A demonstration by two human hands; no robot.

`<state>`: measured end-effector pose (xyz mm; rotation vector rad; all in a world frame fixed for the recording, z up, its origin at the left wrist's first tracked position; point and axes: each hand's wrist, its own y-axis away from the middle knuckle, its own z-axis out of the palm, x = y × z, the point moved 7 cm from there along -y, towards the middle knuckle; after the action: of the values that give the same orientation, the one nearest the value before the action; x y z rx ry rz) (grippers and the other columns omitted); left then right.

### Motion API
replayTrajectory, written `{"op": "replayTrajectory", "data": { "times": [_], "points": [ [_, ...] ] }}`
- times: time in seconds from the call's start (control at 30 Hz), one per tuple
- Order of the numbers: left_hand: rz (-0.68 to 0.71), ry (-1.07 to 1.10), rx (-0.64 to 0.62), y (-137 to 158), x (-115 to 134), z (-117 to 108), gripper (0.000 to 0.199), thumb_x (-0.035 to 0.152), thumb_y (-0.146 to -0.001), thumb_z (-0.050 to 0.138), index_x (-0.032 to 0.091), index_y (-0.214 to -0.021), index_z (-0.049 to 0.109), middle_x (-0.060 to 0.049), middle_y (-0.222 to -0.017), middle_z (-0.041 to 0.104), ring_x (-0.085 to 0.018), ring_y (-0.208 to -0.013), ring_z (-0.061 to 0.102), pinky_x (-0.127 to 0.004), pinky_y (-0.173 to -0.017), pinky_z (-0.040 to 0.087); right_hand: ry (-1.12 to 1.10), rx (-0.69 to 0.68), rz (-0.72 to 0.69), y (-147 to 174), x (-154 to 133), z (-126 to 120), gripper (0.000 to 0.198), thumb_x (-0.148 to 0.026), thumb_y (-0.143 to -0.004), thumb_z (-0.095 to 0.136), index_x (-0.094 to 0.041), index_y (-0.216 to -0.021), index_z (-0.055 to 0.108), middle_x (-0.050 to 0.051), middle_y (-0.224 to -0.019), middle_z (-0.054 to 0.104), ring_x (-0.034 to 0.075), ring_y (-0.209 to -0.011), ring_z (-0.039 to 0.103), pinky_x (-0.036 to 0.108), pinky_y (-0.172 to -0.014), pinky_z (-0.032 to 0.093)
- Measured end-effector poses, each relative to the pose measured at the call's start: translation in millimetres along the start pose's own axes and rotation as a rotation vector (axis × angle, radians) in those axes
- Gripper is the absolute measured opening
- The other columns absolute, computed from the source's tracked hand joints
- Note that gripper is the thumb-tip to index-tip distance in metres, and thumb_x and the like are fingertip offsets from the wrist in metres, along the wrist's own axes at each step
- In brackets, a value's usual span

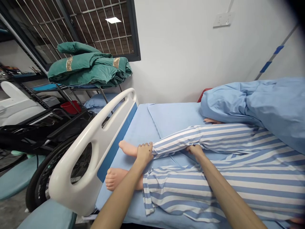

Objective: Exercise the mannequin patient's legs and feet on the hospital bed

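A manikin with smooth feet lies on the bed in blue-and-white striped trousers. Its far leg is slightly bent at the knee; the near leg lies flatter. My left hand is wrapped over the ankle of the far leg, just behind the bare far foot. At the knee of that same leg, my right hand is closed, its fingertips tucked under the knee and partly hidden. My left forearm passes over the near foot and hides part of its ankle.
A white footboard borders the bed on the left, with a wheelchair beyond it. A blue quilt is heaped over the manikin's upper part. Folded green bedding sits below the barred window. The wall runs along the far side.
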<state>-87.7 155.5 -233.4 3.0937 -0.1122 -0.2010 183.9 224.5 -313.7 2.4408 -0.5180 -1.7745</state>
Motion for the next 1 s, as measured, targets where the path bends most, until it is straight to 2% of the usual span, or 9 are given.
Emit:
{"op": "replayTrajectory", "data": {
  "times": [0.1,0.33,0.5,0.63,0.83,1.0],
  "points": [
    [0.0,-0.019,0.002,-2,-3,0,0.05,0.034,-0.067,0.054,0.019,-0.112,0.036,-0.011,-0.098,0.054,-0.023,-0.088,0.05,-0.033,-0.074,0.032,-0.059,-0.075,0.048,3,3,8,0.009,-0.008,-0.049,0.048,-0.015,-0.054,0.05,0.002,-0.054,0.056,0.013,-0.05,0.049,0.022,-0.043,0.04],
    [0.038,-0.038,0.052,-7,-4,2,0.048,0.032,-0.066,0.055,0.018,-0.108,0.038,-0.01,-0.093,0.055,-0.024,-0.083,0.052,-0.033,-0.07,0.033,-0.065,-0.115,0.152,-1,17,15,0.01,-0.007,-0.049,0.05,-0.015,-0.051,0.045,0.0,-0.043,0.049,0.009,-0.043,0.045,0.02,-0.038,0.036],
    [0.089,-0.074,0.059,-20,-8,-17,0.042,0.025,-0.065,0.053,0.016,-0.104,0.04,-0.011,-0.089,0.057,-0.024,-0.083,0.053,-0.034,-0.07,0.032,-0.022,-0.166,0.206,-4,29,23,0.006,-0.014,-0.053,0.052,-0.015,-0.051,0.046,0.003,-0.043,0.051,0.011,-0.039,0.045,0.018,-0.031,0.028],
    [0.113,-0.083,0.051,-28,-10,-29,0.039,0.022,-0.067,0.051,0.016,-0.104,0.04,-0.011,-0.091,0.057,-0.023,-0.083,0.053,-0.033,-0.071,0.031,-0.064,-0.189,0.2,-3,27,28,0.006,-0.015,-0.054,0.053,-0.014,-0.056,0.049,0.003,-0.051,0.055,0.012,-0.044,0.051,0.017,-0.032,0.028],
    [0.081,-0.085,0.026,-27,-10,-16,0.045,0.027,-0.066,0.052,0.017,-0.108,0.037,-0.01,-0.093,0.056,-0.023,-0.084,0.052,-0.033,-0.071,0.031,-0.207,-0.174,0.22,-5,24,29,0.012,-0.009,-0.05,0.053,-0.015,-0.06,0.048,0.003,-0.05,0.054,0.015,-0.049,0.054,0.018,-0.033,0.031],
    [0.018,-0.02,0.035,-27,-9,-6,0.047,0.029,-0.064,0.053,0.019,-0.108,0.038,-0.008,-0.092,0.057,-0.023,-0.083,0.053,-0.033,-0.07,0.032,-0.413,-0.165,0.133,-5,4,27,0.017,-0.005,-0.046,0.05,-0.015,-0.06,0.05,0.001,-0.052,0.055,0.014,-0.055,0.053,0.018,-0.037,0.034]
  ]
}}
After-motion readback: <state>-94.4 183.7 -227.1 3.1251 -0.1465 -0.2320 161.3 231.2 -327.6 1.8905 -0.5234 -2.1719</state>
